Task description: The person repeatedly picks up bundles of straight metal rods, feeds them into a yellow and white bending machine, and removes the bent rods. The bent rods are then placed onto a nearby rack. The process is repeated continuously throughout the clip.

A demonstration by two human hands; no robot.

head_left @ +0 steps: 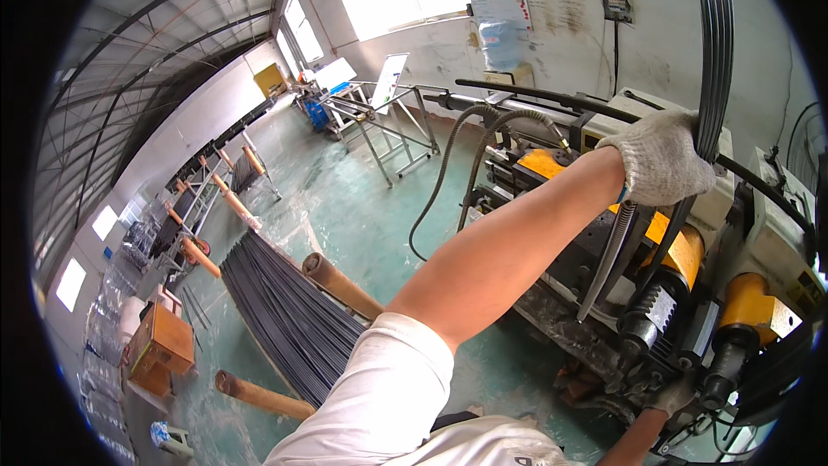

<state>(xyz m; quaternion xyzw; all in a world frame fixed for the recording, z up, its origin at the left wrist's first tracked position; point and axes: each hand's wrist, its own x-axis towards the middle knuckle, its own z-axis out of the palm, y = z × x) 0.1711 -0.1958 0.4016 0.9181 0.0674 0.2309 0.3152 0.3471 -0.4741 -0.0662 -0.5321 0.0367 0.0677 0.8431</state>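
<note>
My left arm reaches across to the upper right, and my left hand (662,160), in a grey knit glove, is closed around a bundle of long black strips (718,26). The strips rise past the top edge of the picture, and their lower part passes behind the hand. Under that hand stands a machine with yellow-orange parts (677,250) and dark, toothed metal cylinders (649,315). My right hand (673,394), also gloved, is low at the machine's near side beside the dark metal parts. Its fingers are hidden from view.
Many black strips (289,315) lie on a rack with brown cardboard-like tubes (341,285) at the left. Flexible metal hoses (470,147) loop beside the machine. Farther off stand a metal frame table (392,134) and a water dispenser bottle (500,45). A brown wooden cabinet (161,341) is far left.
</note>
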